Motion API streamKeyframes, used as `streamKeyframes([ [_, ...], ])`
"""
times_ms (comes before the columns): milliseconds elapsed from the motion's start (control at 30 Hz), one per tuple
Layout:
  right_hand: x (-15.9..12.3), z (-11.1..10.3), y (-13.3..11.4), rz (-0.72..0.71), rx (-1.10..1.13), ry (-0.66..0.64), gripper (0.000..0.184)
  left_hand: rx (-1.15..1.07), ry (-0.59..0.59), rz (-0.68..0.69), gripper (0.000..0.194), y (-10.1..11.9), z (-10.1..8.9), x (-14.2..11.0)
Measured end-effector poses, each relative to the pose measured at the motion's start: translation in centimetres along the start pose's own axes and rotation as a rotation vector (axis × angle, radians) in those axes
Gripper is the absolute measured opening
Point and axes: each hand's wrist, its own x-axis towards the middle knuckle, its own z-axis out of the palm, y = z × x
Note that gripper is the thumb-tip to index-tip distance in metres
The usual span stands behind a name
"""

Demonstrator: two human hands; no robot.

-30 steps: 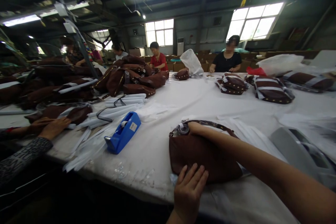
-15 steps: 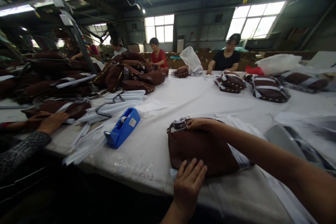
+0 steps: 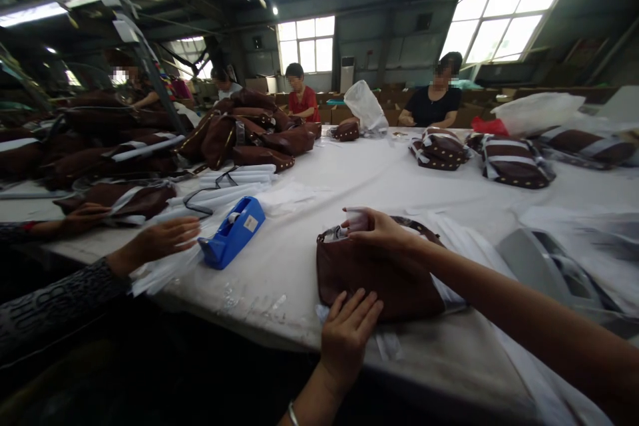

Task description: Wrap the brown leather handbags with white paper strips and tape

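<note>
A dark brown handbag (image 3: 384, 279) lies on the white-covered table in front of me. My left hand (image 3: 348, 339) rests flat on its lower front edge, fingers stretched out. At the bag's upper left corner, my right hand (image 3: 375, 229) curves its thumb and fingers around a pale wrapped strap piece (image 3: 356, 219), partly hidden by the hand. The studded strap (image 3: 417, 226) runs behind my right forearm. To the left of the bag stands a blue tape dispenser (image 3: 232, 233), apart from both hands. White strips (image 3: 454, 299) show beneath the bag's right side.
A co-worker's hand (image 3: 162, 239) reaches near the dispenser from the left. Brown bags (image 3: 224, 140) are heaped beyond rolled white paper (image 3: 239, 180). A grey dispenser (image 3: 544, 266) stands at right. Strapped bags (image 3: 516, 160) lie farther back; several people sit or stand across the table.
My right hand has shifted from the bag's top edge onto the wrapped strap piece, fingers now arched around it. My left hand stays on the bag. The co-worker's hand has moved right, toward the blue dispenser.
</note>
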Motion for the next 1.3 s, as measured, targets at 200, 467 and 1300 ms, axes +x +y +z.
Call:
streamKeyframes([
  [200,-4.0,0.4,-2.8,-0.203,-0.591,0.093,0.016,0.012,-0.044,0.019,0.049,0.0,-0.1,0.0],
  [467,-10.4,3.9,-2.0,-0.583,-0.731,-0.040,0.029,-0.060,-0.073,0.009,0.039,-0.8,-0.1,-0.2],
  [1300,-22.9,6.3,7.5,-0.278,-0.905,0.230,0.036,-0.125,-0.266,-0.029,0.078,-1.5,-1.0,-0.4],
])
